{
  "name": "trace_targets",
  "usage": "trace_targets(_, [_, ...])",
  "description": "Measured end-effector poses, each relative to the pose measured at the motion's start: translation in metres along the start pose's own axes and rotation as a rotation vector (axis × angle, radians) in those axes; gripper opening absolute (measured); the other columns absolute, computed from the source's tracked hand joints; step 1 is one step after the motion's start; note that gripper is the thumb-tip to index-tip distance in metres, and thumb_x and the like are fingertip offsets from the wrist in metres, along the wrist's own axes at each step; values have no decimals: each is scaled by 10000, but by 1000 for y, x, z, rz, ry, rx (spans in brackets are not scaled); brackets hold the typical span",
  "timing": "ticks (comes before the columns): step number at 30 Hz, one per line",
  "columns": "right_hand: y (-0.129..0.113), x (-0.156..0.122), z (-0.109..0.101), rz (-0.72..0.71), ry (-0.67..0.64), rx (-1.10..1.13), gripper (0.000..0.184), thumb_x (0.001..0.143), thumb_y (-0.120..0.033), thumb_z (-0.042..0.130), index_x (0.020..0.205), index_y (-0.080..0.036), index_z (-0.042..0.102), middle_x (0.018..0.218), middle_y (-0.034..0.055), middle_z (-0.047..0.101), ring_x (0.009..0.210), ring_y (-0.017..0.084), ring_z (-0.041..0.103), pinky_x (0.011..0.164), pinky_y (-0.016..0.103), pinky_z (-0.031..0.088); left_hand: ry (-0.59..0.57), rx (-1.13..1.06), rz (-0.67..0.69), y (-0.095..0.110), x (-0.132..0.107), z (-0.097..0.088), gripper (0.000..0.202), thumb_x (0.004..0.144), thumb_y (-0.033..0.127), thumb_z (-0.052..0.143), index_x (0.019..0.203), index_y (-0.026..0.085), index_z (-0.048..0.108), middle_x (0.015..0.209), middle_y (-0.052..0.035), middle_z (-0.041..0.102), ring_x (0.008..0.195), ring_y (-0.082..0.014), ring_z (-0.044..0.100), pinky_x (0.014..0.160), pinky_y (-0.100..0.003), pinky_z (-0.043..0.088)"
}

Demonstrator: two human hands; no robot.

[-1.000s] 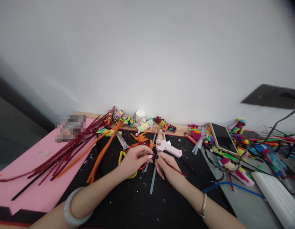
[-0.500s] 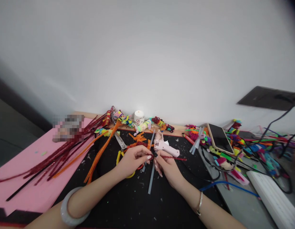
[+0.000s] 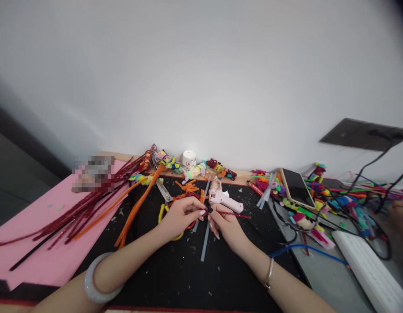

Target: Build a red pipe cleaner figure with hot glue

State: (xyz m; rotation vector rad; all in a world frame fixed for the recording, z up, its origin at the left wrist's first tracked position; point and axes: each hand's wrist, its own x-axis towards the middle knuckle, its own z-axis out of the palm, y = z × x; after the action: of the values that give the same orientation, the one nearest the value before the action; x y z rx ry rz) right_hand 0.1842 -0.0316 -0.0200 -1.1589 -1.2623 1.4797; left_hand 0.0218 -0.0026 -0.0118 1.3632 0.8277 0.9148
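Note:
My left hand [image 3: 186, 215] and my right hand [image 3: 226, 227] meet over the black mat [image 3: 175, 278], fingertips nearly touching. Both pinch a dark red tinsel pipe cleaner [image 3: 236, 214], whose free end sticks out to the right past my right hand. The part between the fingers is mostly hidden. Just behind my right hand lies a pale pink glue gun [image 3: 225, 201]. A translucent glue stick [image 3: 205, 245] rests on the mat below the fingers. Behind my left hand are scissors [image 3: 164, 191], short orange pipe cleaner pieces [image 3: 189, 187] and a yellow pipe cleaner [image 3: 161, 213].
Long red tinsel stems [image 3: 80, 206] and orange stems [image 3: 136, 208] lie at left, partly over a pink sheet [image 3: 28, 230]. A white cup [image 3: 189, 160] stands by the wall. At right are a phone [image 3: 297, 188], black cables, a white power strip [image 3: 367, 265] and colourful pipe cleaner figures.
The view has shifted slightly. Both hands keep their pinch on the red pipe cleaner, with little finger movement. At the far right edge, part of another person's hand shows more clearly.

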Motion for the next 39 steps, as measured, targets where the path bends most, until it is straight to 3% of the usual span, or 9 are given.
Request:
trace_targets(12, [3, 1, -2, -9, -15, -11, 316, 849, -447, 492, 678, -182, 491, 502, -74, 448, 358, 59, 378, 330, 177, 298, -14, -43, 13, -1, 0, 1, 120, 746, 163, 624, 857, 144, 582, 734, -1, 624, 624, -114, 611, 627, -251, 503])
trace_targets(39, [5, 0, -2, -17, 5, -130, 314, 867, -404, 460, 640, -188, 479, 459, -80, 436, 334, 59, 380, 324, 169, 303, 53, -39, -38, 3, 0, 4, 78, 712, 164, 643, 702, 139, 570, 620, 11, 633, 599, -120, 627, 632, -253, 508])
